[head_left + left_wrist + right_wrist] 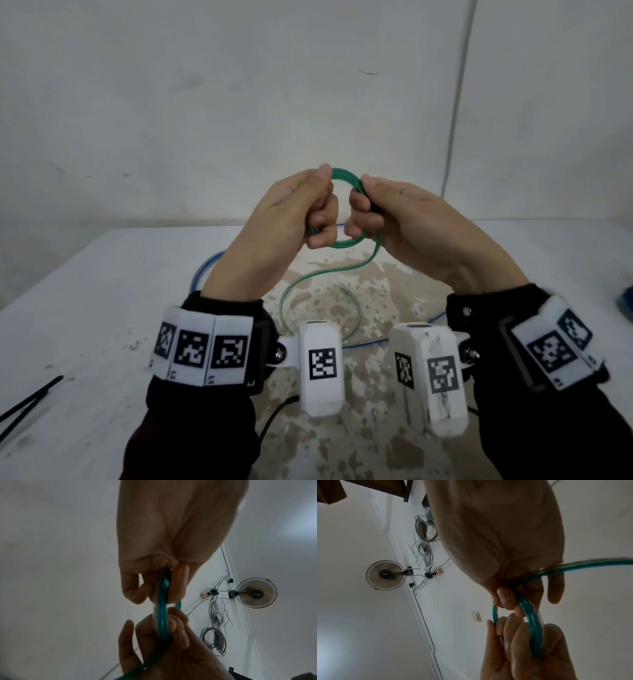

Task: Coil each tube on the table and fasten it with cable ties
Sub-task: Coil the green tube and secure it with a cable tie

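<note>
The uncoiled tail of the green tube (318,274) is lying nearest the person, looping on the worn patch of the surface (102,291) between the two wrists and then rising in an S-curve toward the hands. The tail is entering the raised coil (346,176) from below on the right side, so the right hand (394,219) is the nearer one to the free length and, by judgement, the one placed to feed the next turn.

Above the surface, both hands are holding the coil. The left hand (291,209) is gripping its left arc with curled fingers and thumb; the right hand is gripping its right arc the same way. The coil is standing roughly upright, its open face turned toward the person, with several turns bundled together.

A blue tube (200,274) is lying uncoiled on the surface behind and around the green tail. Black cable ties (30,397) are lying well apart at the left edge, nearer the left hand.
</note>
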The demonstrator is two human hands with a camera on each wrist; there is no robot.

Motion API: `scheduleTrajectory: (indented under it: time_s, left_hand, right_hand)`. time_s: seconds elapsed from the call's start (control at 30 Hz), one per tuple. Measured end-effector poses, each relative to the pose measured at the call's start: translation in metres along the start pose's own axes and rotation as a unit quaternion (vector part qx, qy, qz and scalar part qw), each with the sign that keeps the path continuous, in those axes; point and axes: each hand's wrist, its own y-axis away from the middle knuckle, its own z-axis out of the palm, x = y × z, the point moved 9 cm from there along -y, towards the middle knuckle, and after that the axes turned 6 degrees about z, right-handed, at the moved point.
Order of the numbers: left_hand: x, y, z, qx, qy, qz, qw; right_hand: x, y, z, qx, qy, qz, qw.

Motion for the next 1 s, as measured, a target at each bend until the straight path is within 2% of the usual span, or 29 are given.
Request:
scheduleTrajectory:
  time_s: [0.2, 0.27, 0.37, 0.43, 0.5, 0.57, 0.63, 0.7, 0.8, 0.9, 1.0]
  left_hand:
    - [0.002, -0.003, -0.007, 0.077, -0.072, 0.055, 0.993]
    - [-0.003, -0.004, -0.005, 0.054, -0.031, 0.019, 0.998]
    - [-0.009, 0.001, 0.0, -0.016, 0.0, -0.04, 0.999]
    - [-0.001, 0.002, -0.004, -0.004, -0.05, -0.005, 0.999]
    - [0.009, 0.001, -0.008, 0.046, -0.1, 0.055, 0.992]
    - [0.015, 0.0, -0.009, 0.093, -0.097, 0.093, 0.987]
    - [0.013, 0.0, -0.006, 0.105, -0.059, 0.092, 0.988]
    - [0.005, -0.002, -0.004, 0.083, -0.019, 0.05, 0.995]
    - [-0.007, 0.0, 0.001, 0.008, 0.016, -0.039, 0.999]
    - [-0.015, 0.006, 0.005, -0.061, 0.019, -0.098, 0.993]
    - [-0.017, 0.009, 0.005, -0.081, 0.0, -0.093, 0.992]
  right_hand:
    - [-0.004, -0.001, -0.003, 0.053, 0.091, -0.021, 0.994]
    - [-0.005, 0.001, -0.002, 0.049, 0.087, -0.025, 0.995]
    - [-0.008, 0.003, -0.001, 0.051, 0.126, -0.024, 0.99]
    - [-0.009, 0.004, 0.004, 0.049, 0.135, -0.02, 0.989]
    - [-0.009, 0.006, 0.007, 0.052, 0.123, -0.002, 0.991]
    - [-0.01, 0.007, 0.005, 0.054, 0.116, 0.011, 0.992]
    - [-0.011, 0.008, 0.001, 0.052, 0.122, 0.009, 0.991]
    - [-0.011, 0.008, -0.001, 0.049, 0.125, -0.003, 0.991]
    - [-0.009, 0.006, 0.001, 0.038, 0.11, -0.013, 0.993]
    - [-0.007, 0.006, 0.005, 0.031, 0.147, -0.007, 0.989]
    - [-0.004, 0.005, 0.008, 0.035, 0.205, -0.002, 0.978]
